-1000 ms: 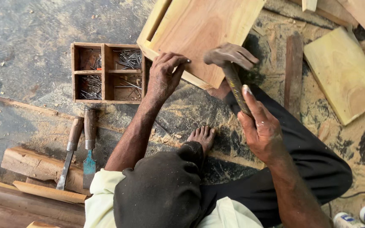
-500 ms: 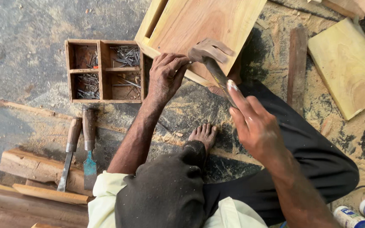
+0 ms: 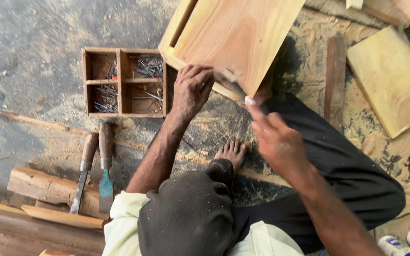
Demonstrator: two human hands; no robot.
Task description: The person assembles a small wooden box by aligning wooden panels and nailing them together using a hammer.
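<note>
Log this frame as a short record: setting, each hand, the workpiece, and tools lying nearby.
setting: person seated on a sawdust-covered floor
left hand: left hand rests fingers on the lower edge of the wooden box
right hand: right hand has its grip on a hammer, blurred at the box edge
nearby: divided nail tray; two chisels; loose board

A single head-worn camera looks almost straight down from above the seated person's own dark-capped head, which fills the lower middle of the frame. It sits close: both forearms rise from the bottom edge, and the left hand and right hand lie near the centre. The top edge cuts off the pale wooden panel; the sawdust-strewn grey floor spreads to the left. No second view shares the scene.
</note>
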